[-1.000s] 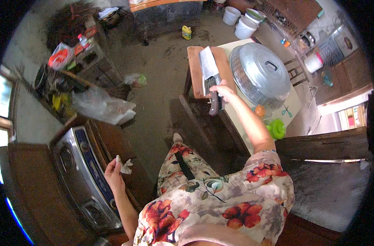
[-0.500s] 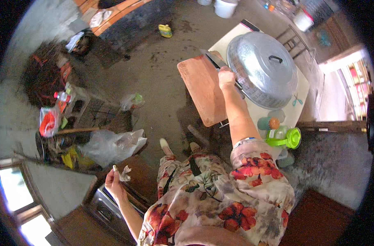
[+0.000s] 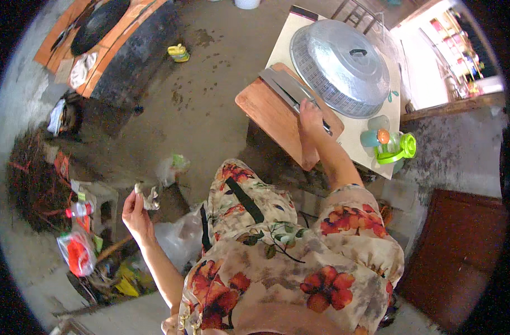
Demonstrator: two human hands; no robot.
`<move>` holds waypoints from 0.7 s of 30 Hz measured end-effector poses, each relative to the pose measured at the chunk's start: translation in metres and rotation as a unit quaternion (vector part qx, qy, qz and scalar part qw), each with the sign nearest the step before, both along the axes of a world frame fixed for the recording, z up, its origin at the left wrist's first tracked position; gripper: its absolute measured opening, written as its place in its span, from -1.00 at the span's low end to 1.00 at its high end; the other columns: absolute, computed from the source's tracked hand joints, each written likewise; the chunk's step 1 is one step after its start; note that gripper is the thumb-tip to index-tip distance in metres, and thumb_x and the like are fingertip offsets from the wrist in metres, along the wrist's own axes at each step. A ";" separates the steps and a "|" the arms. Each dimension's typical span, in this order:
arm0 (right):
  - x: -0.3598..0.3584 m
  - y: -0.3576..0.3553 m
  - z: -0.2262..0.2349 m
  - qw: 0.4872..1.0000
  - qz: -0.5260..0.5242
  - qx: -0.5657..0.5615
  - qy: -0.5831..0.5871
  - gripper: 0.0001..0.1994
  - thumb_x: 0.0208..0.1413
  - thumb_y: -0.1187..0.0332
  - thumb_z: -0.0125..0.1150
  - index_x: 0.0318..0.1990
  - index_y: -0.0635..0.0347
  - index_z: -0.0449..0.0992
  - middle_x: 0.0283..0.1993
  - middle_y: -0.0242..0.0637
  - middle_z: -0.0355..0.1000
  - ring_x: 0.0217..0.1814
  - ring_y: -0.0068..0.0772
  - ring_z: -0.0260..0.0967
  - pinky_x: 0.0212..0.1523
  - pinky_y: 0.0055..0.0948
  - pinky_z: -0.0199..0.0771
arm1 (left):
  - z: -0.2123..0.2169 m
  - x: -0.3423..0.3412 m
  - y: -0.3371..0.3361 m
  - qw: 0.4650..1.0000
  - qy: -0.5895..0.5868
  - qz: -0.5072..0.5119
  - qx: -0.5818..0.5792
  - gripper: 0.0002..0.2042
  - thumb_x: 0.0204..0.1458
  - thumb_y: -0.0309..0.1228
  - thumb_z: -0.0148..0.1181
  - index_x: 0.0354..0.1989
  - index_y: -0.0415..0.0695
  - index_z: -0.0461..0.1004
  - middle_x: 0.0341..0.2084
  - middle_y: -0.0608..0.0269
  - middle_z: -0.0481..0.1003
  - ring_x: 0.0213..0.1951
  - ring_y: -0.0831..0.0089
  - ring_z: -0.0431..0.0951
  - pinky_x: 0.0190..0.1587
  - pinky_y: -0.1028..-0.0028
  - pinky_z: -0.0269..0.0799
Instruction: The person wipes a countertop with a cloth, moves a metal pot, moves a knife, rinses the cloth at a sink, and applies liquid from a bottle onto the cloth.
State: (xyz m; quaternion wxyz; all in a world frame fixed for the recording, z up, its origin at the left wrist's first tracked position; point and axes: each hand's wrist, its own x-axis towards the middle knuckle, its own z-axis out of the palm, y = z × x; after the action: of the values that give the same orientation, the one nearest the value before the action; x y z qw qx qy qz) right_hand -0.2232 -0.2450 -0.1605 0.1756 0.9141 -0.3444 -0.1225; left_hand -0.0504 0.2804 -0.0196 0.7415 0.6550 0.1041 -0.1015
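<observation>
Our right hand (image 3: 311, 115) grasps a grey-bladed steel knife (image 3: 282, 88); our left hand (image 3: 135, 215) pinches a crumpled white scrap (image 3: 150, 199).
Landmark: the silver domed metal lid (image 3: 340, 67), x1, on the pale rectangular counter (image 3: 372, 159). Knife sits left of it, blade over two flat brown wooden boards, a left one (image 3: 280, 125) and a right one (image 3: 334, 117); can't tell if it touches both. Scrap hangs well left of the lid; material unclear. Progress, our read: both grips made, neither item set down, so both releases left; can't tell if any cutting is done. Counts: 2 boards, 1 scrap, at least 1 knife (maybe a second alongside). On our side of the lid: 1 clear jug with bright green top (image 3: 397, 149), 1 bluish jar with orange cap (image 3: 371, 138). Just right of the lid: 1 pair of teal-handled scissors (image 3: 393, 96).
</observation>
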 end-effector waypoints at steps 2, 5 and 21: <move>-0.015 -0.025 -0.017 0.999 -0.027 0.040 0.014 -0.36 0.09 0.23 0.05 0.29 0.25 -0.01 -0.04 -0.11 0.33 -0.05 -0.08 0.39 -0.18 -0.19 0.49 | 0.000 0.049 -0.031 0.997 -0.011 -0.070 0.011 -0.81 0.04 -0.62 0.13 -0.15 -0.33 0.47 -0.30 0.23 0.51 -0.29 0.56 0.48 -0.21 0.58 0.39; 0.003 -0.026 0.017 0.984 -0.058 0.118 0.117 -0.20 0.01 0.18 0.14 0.34 0.23 -0.13 0.04 -0.02 0.29 0.09 0.00 0.30 -0.03 -0.18 0.41 | -0.009 0.125 -0.074 0.991 -0.021 -0.132 0.003 -0.79 0.04 -0.62 0.13 -0.13 -0.32 0.47 -0.30 0.23 0.52 -0.28 0.56 0.48 -0.20 0.58 0.40; 0.091 -0.053 0.027 0.886 -0.341 0.310 0.047 -0.24 -0.25 0.07 0.39 0.16 0.10 0.22 0.01 0.07 0.38 -0.05 0.04 0.42 -0.15 0.02 0.42 | 0.028 0.504 -0.263 0.933 0.089 -0.343 -0.064 -0.74 0.10 -0.52 0.05 -0.04 -0.34 0.38 -0.13 0.09 0.48 -0.13 0.31 0.50 -0.03 0.33 0.44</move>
State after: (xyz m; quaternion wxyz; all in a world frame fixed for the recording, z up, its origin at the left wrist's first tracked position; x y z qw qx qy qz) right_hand -0.1324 -0.2980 -0.1340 -0.1532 0.7415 -0.5703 -0.3185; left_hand 0.4533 0.0174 0.0087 0.6895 0.5903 -0.0678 -0.4142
